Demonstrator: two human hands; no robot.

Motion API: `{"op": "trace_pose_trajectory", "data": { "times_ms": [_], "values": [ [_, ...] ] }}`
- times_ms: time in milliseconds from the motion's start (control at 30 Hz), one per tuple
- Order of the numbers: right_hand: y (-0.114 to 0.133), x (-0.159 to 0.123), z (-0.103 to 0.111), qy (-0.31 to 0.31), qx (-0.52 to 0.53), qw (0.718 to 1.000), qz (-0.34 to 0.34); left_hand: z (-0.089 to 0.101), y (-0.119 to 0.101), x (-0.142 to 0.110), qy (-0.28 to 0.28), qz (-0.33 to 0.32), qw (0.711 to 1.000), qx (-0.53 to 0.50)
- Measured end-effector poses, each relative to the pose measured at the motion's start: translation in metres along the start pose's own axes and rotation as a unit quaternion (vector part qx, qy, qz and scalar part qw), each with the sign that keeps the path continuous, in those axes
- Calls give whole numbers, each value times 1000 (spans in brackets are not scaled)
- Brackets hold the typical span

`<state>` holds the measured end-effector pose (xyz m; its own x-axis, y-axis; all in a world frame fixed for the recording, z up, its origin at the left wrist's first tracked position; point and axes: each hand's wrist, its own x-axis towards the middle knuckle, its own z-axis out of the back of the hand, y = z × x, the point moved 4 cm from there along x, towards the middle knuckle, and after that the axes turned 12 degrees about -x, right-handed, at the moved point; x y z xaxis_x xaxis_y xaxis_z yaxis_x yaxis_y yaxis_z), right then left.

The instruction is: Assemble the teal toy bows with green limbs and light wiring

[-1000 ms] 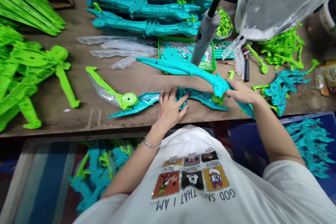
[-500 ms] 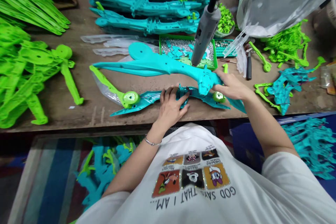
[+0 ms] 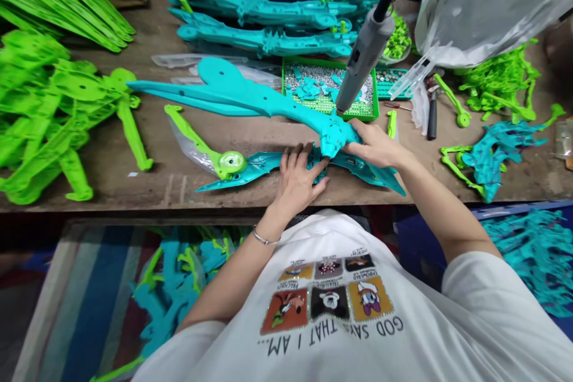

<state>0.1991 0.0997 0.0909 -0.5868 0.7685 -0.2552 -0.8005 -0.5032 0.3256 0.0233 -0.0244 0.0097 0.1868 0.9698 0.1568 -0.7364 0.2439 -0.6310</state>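
My right hand (image 3: 376, 144) grips the right end of a long teal plastic toy shell (image 3: 293, 106), holding it slanted above another part. That shell has a pointed left end, a round lobe and a knobbly part near my fingers. Below it, a second teal half-shell (image 3: 262, 166) lies along the bench's front edge, its inner side up. My left hand (image 3: 301, 174) rests on this lower shell's middle with fingers spread. A bright green limb (image 3: 197, 134) with a round hub (image 3: 231, 162) sits at the lower shell's left part. The right hand and upper shell hide some of its right half.
A grey electric screwdriver (image 3: 364, 59) hangs over a green tray (image 3: 376, 104) of screws and teal bits. Teal shells (image 3: 264, 39) are stacked behind; green limbs (image 3: 85, 89) pile up left. A black-handled tool (image 3: 432, 114) and an assembled teal-and-green figure (image 3: 492, 152) lie right.
My right hand has carried the upper teal shell leftward over the lower one. The green hub on the lower shell's right side is now covered. My left hand stays on the lower shell.
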Motion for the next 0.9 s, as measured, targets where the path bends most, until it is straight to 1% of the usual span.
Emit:
{"op": "trace_pose_trajectory", "data": {
  "times_ms": [167, 467, 700, 900],
  "values": [
    [1, -7, 1, 3, -8, 1000, -9, 0, 1, 0, 0, -6, 1000, 10],
    [-3, -5, -5, 3, -9, 1000, 9, 0, 1, 0, 1, 2, 1000, 8],
    [-8, -9, -6, 1, -20, 1000, 10, -1, 1, 0, 3, 5, 1000, 2],
    [-6, -14, -3, -1, -28, 999, 16, -2, 2, -2, 1, 7, 1000, -1]
  ]
}}
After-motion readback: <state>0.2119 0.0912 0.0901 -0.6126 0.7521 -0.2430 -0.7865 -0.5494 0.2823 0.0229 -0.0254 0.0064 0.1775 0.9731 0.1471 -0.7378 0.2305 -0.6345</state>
